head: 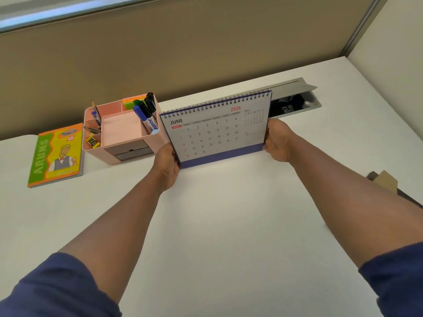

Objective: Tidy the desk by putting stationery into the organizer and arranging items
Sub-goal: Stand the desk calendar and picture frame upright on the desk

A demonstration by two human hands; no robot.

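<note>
Purple-based desk calendar stands mid-frame, long axis left-right, left hand and right hand gripping its ends; pink organizer just left.

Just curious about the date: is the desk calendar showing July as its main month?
No, the desk calendar shows JUNE 2026 in large print.

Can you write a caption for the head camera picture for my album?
Both hands, left and right, stand the June calendar beside the pink organizer.
</note>
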